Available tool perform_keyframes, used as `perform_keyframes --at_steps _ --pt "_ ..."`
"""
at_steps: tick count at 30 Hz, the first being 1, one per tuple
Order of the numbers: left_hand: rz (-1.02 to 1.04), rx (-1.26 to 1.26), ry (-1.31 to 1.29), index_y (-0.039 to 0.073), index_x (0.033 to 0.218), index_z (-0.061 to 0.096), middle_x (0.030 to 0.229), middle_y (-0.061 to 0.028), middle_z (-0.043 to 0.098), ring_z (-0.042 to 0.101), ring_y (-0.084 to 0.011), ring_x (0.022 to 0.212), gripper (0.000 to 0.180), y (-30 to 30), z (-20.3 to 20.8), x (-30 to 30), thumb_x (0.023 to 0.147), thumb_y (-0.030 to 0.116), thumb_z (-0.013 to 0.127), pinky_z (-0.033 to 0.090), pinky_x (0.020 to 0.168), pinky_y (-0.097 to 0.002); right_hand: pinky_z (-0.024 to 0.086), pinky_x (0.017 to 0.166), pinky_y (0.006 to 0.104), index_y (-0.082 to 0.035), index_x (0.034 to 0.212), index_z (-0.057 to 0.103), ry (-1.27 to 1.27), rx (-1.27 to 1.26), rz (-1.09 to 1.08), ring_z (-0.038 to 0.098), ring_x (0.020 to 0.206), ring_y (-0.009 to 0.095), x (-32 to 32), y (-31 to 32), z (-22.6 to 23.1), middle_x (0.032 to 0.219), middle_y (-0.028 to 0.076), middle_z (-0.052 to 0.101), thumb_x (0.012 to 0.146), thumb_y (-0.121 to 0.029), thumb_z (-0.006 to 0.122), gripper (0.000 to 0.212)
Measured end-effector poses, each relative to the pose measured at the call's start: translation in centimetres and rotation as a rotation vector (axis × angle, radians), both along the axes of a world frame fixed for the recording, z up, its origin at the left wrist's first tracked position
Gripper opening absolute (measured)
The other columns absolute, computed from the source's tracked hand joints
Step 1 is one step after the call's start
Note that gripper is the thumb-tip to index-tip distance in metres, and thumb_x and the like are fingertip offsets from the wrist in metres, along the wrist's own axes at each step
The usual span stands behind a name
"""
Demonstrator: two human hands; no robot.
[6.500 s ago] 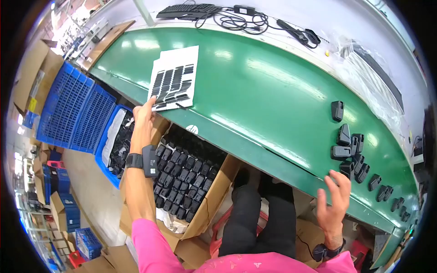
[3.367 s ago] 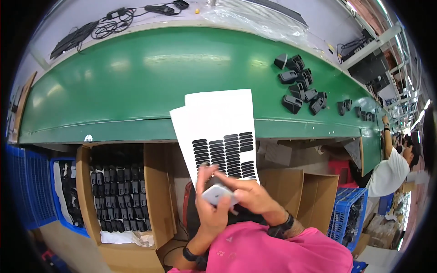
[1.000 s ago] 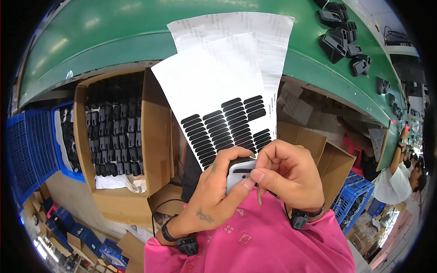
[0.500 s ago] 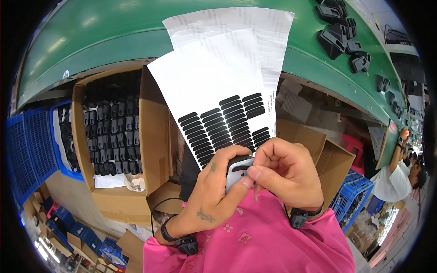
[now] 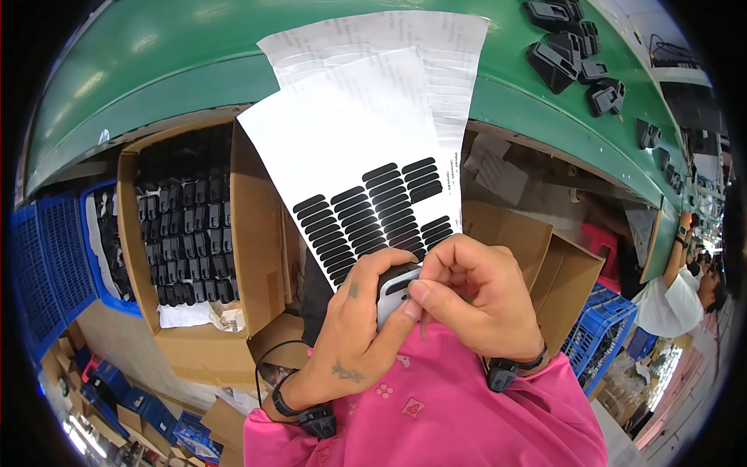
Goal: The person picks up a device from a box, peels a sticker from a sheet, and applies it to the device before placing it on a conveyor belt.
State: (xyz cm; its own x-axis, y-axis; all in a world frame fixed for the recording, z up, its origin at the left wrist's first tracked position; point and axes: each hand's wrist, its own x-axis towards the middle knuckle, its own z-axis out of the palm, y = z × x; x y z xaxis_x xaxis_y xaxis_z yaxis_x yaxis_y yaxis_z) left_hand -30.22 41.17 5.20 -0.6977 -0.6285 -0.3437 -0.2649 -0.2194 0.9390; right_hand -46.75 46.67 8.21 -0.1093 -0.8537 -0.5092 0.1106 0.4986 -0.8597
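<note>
My left hand (image 5: 359, 311) wraps round a small grey and black plastic housing (image 5: 391, 300), its thumb along the lower edge. A rounded recess shows in the housing's grey face. My right hand (image 5: 475, 292) is closed in a pinch against the housing's right side, thumb and forefinger pressed together; what they hold, if anything, is hidden. Just beyond both hands lies a white sheet of black pill-shaped stickers (image 5: 358, 214), with several gaps in its rows. Its near edge reaches under my fingers.
More white sheets (image 5: 455, 78) lie beneath it, over the edge of a green bench (image 5: 179, 86). Black plastic housings (image 5: 554, 66) sit on the bench at the far right. A cardboard box (image 5: 261, 226) of black parts stands left, beside blue crates (image 5: 54, 257). Another person (image 5: 673, 307) is at far right.
The view has shifted slightly, so sheet, box and hands appear a little further left. My right fingers remain pinched at the housing, with little other movement.
</note>
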Motion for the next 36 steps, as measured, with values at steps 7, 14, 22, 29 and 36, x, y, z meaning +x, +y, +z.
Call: perform_keyframes --at_steps 7,14,22,29,36 --pt "0.005 -0.037 -0.007 -0.003 0.124 0.046 0.11 -0.0205 0.055 0.06 -0.0315 0.095 0.039 0.1 -0.1 -0.2 0.09 0.014 0.057 0.047 0.083 -0.0379 0.051 0.058 0.0207 0.004 0.084 0.054 0.021 -0.002 -0.032 0.062 0.069 0.008 0.2 -0.1 -0.2 0.073 0.005 0.063 0.088 0.002 0.06 0.008" --pt "0.11 0.417 0.157 0.003 0.126 0.038 0.093 -0.0092 0.058 0.057 -0.0119 0.07 0.035 -0.3 -1.6 -0.2 0.095 0.014 0.05 0.047 0.064 -0.0252 0.028 0.046 0.0178 -0.004 0.069 0.052 0.39 0.114 -0.047 0.039 0.054 -0.001 -3.2 0.6 -2.5 0.058 -0.007 0.048 0.079 -0.005 0.075 0.025" --pt "0.179 0.553 0.286 0.001 0.127 0.034 0.098 -0.0174 0.054 0.057 -0.0169 0.062 0.042 -0.9 -1.5 -0.1 0.093 0.018 0.052 0.048 0.052 -0.0276 0.039 0.048 0.02 0.001 0.086 0.06 0.112 0.001 -0.035 0.052 0.056 0.005 -2.2 1.8 -2.6 0.067 0.0 0.056 0.088 -0.005 0.064 0.008" --pt "0.213 0.216 0.164 0.001 0.13 0.037 0.098 -0.0101 0.058 0.058 -0.0134 0.075 0.042 0.0 -1.0 -0.5 0.095 0.021 0.048 0.048 0.066 -0.0263 0.051 0.057 0.0282 0.003 0.098 0.064 0.674 -0.431 -0.019 0.063 0.063 0.02 1.1 0.0 -2.5 0.076 0.012 0.064 0.077 0.002 0.069 0.022" --pt "0.163 -0.235 0.066 -0.003 0.13 0.042 0.103 -0.0164 0.054 0.056 -0.0217 0.082 0.041 0.1 -2.2 -0.4 0.098 0.022 0.043 0.047 0.075 -0.0325 0.05 0.053 0.0306 0.0 0.09 0.065 0.955 -0.543 -0.027 0.063 0.06 0.023 1.9 -0.2 -2.8 0.074 0.01 0.064 0.073 0.0 0.073 0.019"
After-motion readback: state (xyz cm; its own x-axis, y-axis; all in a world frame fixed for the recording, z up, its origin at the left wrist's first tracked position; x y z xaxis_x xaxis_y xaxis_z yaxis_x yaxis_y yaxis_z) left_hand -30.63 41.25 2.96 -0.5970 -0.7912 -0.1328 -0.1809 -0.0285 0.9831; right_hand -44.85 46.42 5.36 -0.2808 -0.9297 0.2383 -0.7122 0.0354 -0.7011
